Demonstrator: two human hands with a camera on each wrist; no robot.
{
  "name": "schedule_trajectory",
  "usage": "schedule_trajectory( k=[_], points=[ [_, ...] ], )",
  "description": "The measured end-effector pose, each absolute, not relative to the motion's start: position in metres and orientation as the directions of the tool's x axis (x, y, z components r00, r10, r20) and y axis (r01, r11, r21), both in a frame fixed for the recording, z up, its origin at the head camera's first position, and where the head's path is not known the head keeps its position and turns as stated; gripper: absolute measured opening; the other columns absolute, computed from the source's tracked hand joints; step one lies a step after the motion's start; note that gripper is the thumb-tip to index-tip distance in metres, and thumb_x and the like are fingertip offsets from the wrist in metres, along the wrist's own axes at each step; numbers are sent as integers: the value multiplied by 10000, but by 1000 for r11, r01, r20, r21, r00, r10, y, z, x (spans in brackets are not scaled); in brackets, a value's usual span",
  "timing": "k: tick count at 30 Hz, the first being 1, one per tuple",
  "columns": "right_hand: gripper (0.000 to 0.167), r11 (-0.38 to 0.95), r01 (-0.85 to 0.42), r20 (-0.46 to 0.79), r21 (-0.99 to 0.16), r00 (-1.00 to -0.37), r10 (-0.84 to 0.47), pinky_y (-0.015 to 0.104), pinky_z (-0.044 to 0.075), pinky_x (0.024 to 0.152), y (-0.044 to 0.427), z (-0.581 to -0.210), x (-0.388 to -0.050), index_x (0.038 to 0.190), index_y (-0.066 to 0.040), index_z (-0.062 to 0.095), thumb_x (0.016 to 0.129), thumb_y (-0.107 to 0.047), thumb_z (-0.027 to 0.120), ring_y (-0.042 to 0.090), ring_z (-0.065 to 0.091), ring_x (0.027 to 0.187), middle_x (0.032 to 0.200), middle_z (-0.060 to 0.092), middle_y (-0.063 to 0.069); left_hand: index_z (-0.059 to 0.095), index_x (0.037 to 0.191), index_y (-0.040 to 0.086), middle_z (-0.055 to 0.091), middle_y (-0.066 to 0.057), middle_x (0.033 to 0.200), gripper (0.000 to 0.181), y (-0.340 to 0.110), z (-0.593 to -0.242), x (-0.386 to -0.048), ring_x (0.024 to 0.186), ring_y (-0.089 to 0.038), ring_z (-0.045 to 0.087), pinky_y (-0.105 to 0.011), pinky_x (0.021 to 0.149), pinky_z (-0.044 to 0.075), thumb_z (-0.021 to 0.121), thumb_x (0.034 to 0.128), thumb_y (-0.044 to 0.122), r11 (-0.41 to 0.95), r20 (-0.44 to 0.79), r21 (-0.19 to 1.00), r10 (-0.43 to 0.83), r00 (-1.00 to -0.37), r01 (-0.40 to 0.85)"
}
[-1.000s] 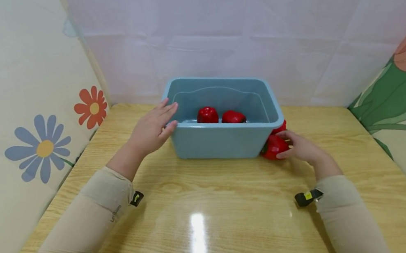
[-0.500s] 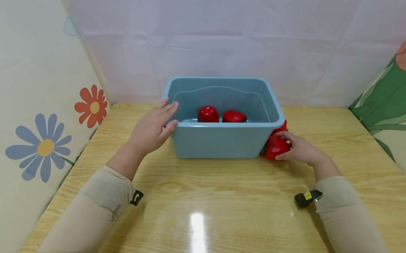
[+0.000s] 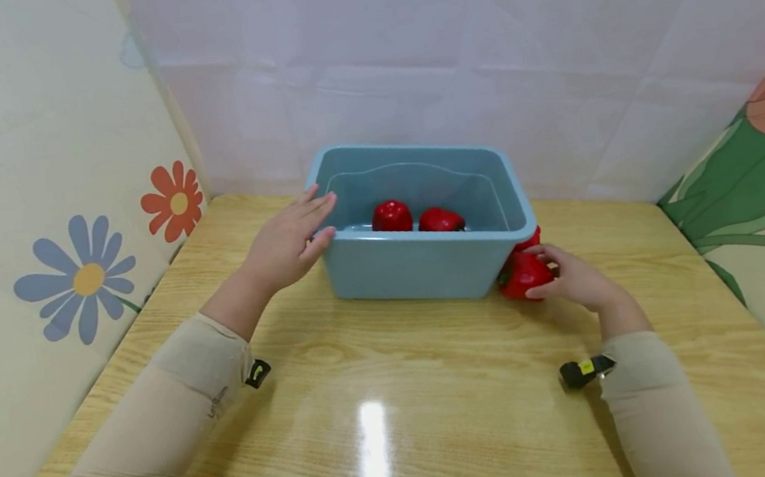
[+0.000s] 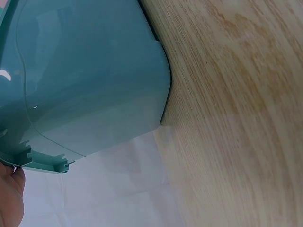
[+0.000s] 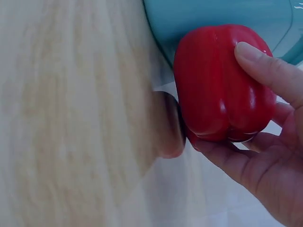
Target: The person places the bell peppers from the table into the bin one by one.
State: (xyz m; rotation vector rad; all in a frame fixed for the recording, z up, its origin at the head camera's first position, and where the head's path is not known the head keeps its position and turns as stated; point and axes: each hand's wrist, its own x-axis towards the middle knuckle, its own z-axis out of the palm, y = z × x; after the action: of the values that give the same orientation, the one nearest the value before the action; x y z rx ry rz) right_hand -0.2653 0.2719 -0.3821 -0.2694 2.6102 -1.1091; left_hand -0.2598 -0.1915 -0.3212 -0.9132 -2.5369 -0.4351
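A light blue plastic bin (image 3: pixel 413 266) stands on the table near the back wall. Two red bell peppers lie inside it, one (image 3: pixel 391 216) upright and one (image 3: pixel 440 220) on its side. My left hand (image 3: pixel 288 241) rests on the bin's left rim with its fingers fairly straight. By the bin's right front corner, my right hand (image 3: pixel 576 279) grips a red bell pepper (image 3: pixel 525 276), thumb on one side and fingers around the other, as the right wrist view shows. Behind that one another red pepper (image 3: pixel 530 239) is mostly hidden by the bin and hand.
The wood-grain table (image 3: pixel 440 388) spreads in front of the bin. A pale cloth wall (image 3: pixel 405 49) rises close behind it. Flower-printed panels flank the table at left (image 3: pixel 86 277) and right (image 3: pixel 754 176).
My right hand has shifted slightly to the right with the bell pepper, away from the bin's corner. The left hand and the bin stay where they were.
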Motion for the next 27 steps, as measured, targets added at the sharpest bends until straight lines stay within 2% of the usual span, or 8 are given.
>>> schedule_trajectory(
  k=[27],
  points=[
    [751, 646, -96, -124, -757, -950, -287, 437, 450, 867, 293, -345, -263, 1367, -116, 327, 769, -331, 729, 376, 442, 1124, 1320, 379, 161, 343, 1406, 54, 377, -88, 1427, 529, -191, -322, -260, 1383, -223, 179, -419, 1094, 213, 409, 966, 340, 740, 470, 149, 530, -706, 655]
  ],
)
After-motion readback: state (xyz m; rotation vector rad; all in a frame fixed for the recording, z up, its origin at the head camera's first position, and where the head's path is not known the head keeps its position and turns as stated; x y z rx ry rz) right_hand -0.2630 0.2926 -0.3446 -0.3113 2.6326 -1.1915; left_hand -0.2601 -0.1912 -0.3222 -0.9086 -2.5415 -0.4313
